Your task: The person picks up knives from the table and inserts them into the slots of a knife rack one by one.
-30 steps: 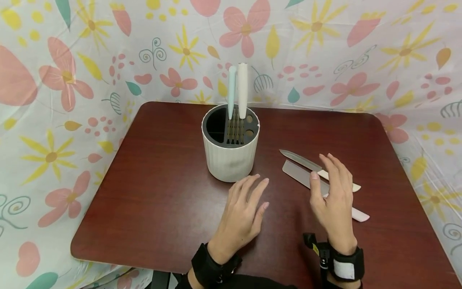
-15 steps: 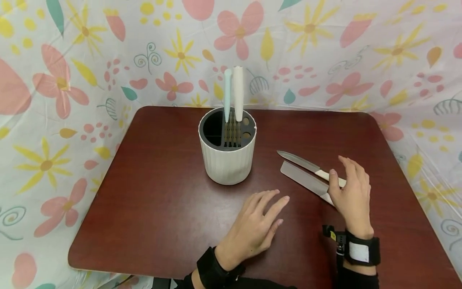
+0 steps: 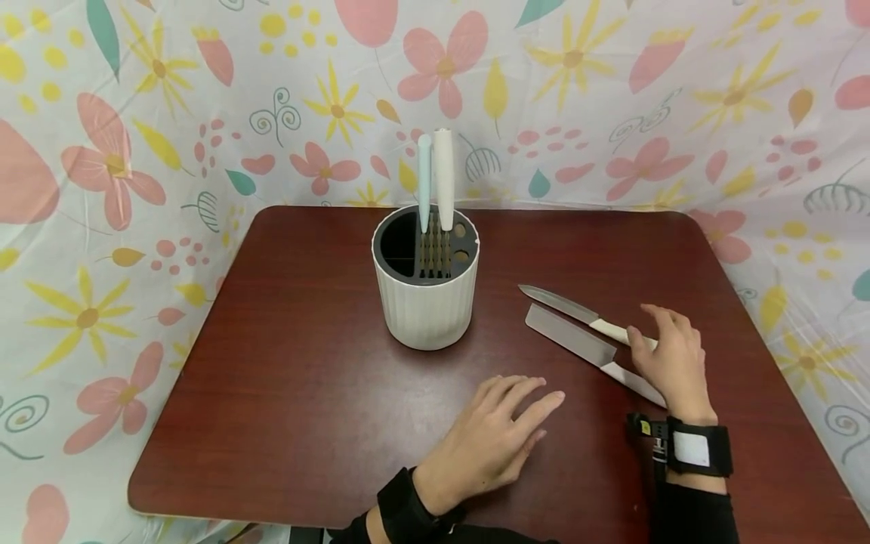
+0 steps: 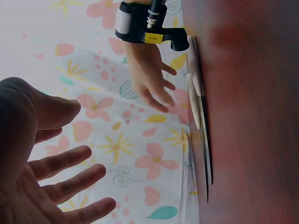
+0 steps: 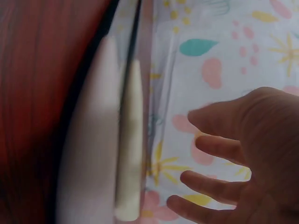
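On the right half of the table lie a pointed kitchen knife [image 3: 559, 303] and, nearer the body, a cleaver [image 3: 569, 333] with a broad, square-ended blade. Both have pale handles and their blades point to the upper left. My right hand [image 3: 673, 364] hovers over the handle ends with its fingers loosely bent. In the right wrist view, space separates those fingers [image 5: 212, 182] from the cream handle [image 5: 130, 158] and the whitish handle [image 5: 93, 154]. My left hand [image 3: 485, 442] is held above the table, fingers spread and holding nothing.
A round white knife holder [image 3: 428, 313] with a black slotted top stands at the table's back middle. A light blue handle [image 3: 424, 181] and a white handle [image 3: 445, 177] rise from its slots. Behind the brown table [image 3: 292, 378] hangs a flowered cloth [image 3: 272, 75].
My right hand has moved right and toward the body, from over the knives to their handle ends. The left hand has shifted right and toward the body. Both knives lie still.
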A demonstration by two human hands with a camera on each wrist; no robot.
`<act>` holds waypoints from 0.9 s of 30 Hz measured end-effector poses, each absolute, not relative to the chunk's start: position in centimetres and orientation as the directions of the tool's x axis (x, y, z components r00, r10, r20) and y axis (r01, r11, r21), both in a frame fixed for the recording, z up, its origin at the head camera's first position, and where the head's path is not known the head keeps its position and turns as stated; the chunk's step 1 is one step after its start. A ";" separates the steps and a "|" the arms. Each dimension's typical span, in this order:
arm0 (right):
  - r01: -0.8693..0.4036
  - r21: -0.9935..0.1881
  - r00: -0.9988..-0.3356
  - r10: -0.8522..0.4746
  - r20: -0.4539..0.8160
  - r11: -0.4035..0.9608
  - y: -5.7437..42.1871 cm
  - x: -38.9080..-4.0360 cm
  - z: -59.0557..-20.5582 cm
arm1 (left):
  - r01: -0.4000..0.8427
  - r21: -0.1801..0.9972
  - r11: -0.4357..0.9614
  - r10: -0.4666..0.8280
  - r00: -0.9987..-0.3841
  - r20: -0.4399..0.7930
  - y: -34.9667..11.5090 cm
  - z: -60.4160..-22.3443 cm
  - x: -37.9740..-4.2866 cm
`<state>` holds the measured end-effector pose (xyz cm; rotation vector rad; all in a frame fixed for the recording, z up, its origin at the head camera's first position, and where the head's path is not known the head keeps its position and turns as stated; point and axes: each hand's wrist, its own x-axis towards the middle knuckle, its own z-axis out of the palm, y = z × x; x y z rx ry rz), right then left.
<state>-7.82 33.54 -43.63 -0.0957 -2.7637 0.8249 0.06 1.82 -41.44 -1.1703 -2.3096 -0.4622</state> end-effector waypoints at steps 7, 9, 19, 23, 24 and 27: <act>0.024 -0.524 -0.996 0.063 0.057 0.851 35.3 -8.2 -44.8 | 0.831 0.058 0.553 0.671 -0.486 0.559 2.1 -41.4 0.3; 0.014 -0.512 -0.999 0.038 0.035 0.859 35.7 -8.3 -45.0 | 0.831 0.057 0.553 0.672 -0.486 0.559 2.2 -41.4 0.2; -0.001 -0.452 -1.000 0.007 0.015 0.892 37.3 -8.5 -45.9 | 0.842 0.067 0.535 0.708 -0.490 0.509 2.5 -41.7 0.4; -0.005 -0.469 -1.000 -0.007 -0.001 0.883 37.9 -8.6 -45.9 | 0.850 0.081 0.520 0.725 -0.490 0.484 2.7 -41.8 0.3; -0.010 -0.472 -1.000 -0.011 0.001 0.882 38.1 -8.6 -46.0 | 0.851 0.077 0.520 0.730 -0.489 0.478 2.7 -41.8 0.3; -0.041 -0.473 -0.999 -0.030 0.031 0.880 38.3 -8.8 -46.1 | 0.850 0.074 0.522 0.738 -0.493 0.460 2.7 -41.8 0.3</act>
